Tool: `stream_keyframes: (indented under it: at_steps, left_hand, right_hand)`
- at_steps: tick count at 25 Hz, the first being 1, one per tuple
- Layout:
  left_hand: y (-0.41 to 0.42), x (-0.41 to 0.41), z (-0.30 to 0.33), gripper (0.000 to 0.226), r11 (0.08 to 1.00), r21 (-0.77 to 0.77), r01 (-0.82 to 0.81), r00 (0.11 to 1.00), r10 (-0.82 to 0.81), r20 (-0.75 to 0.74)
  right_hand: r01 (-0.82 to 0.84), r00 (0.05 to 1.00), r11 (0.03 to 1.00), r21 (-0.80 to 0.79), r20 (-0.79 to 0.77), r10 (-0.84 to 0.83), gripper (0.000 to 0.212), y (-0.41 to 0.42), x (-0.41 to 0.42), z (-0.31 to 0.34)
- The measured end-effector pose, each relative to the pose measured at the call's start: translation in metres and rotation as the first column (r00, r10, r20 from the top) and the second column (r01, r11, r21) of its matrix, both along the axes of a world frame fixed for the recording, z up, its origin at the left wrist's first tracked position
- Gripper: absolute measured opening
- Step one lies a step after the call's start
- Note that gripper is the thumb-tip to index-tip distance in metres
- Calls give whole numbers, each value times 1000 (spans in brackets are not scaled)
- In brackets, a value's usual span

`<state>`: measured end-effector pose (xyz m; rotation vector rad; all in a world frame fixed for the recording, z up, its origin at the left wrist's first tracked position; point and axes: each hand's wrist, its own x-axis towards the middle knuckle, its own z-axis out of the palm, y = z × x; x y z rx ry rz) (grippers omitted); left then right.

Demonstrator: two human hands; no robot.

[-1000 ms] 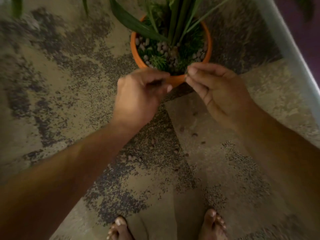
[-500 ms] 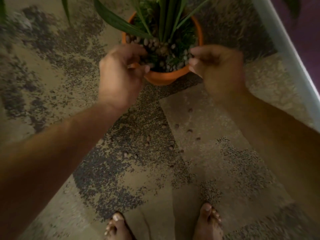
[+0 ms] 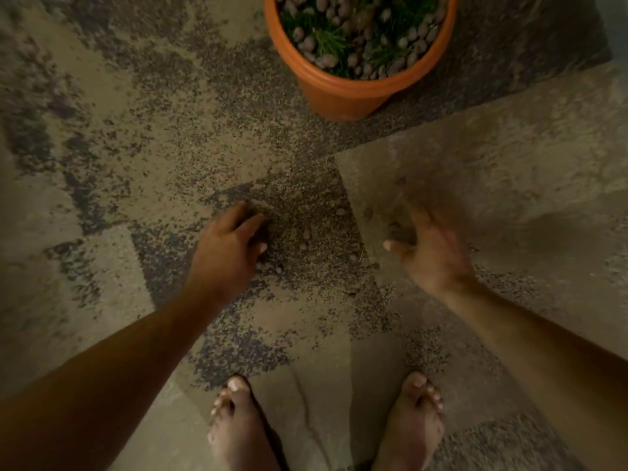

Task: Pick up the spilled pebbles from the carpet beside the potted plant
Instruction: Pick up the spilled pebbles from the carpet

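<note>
Several small brown pebbles (image 3: 306,234) lie scattered on the speckled carpet (image 3: 136,158), between my two hands. My left hand (image 3: 231,243) is low over the carpet just left of them, fingers curled apart and pointing down, holding nothing that I can see. My right hand (image 3: 430,248) is blurred, palm turned inward with fingers spread, right of the pebbles, close to a few more pebbles (image 3: 394,226). The orange pot (image 3: 343,93) stands at the top, filled with pebbles and green plant.
My two bare feet (image 3: 323,426) stand at the bottom edge, close behind the hands. A seam between carpet tiles runs diagonally under the pot and past the right hand. A pale wall edge (image 3: 618,22) shows at the top right corner.
Both hands have dropped from the pot's rim down to the carpet by the scattered pebbles. The view has tilted down, so the pot sits higher in frame.
</note>
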<state>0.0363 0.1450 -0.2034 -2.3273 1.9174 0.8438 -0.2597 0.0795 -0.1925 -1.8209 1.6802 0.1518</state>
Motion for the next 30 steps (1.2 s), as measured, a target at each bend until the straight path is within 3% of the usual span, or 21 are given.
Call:
stream_keyframes:
  at_steps: [2,6,10,15,19,22,27,30]
  left_hand:
    - [19,3,-9,51,996,46,-76,995,72,74]
    - [45,1,-16,49,988,48,-144,988,141,62]
    - [49,-13,-13,44,981,5,-194,981,194,-19]
    - [32,-15,-14,35,987,-81,-136,990,132,-53]
    - [11,-3,-18,23,979,-80,-187,977,176,-123]
    - [12,-5,-16,21,979,-33,-203,968,195,-157]
    - [30,-27,-11,23,978,-5,-208,960,203,-191]
    - [37,-40,-10,22,988,-53,-142,957,124,-262]
  right_hand:
    - [-27,997,999,-18,-66,26,73,9,4,-9]
    - [-54,990,999,4,-132,54,54,19,5,-16]
    - [-74,995,997,-32,-66,72,39,22,8,-14]
    - [-74,997,994,-82,-4,74,27,19,12,-16]
    - [33,998,999,-30,49,-31,26,17,9,-24]
    - [95,980,995,21,175,-98,27,22,19,-23]
    - [60,964,998,-14,259,-54,28,27,44,-17]
    - [-63,974,997,-43,216,71,23,30,58,-19]
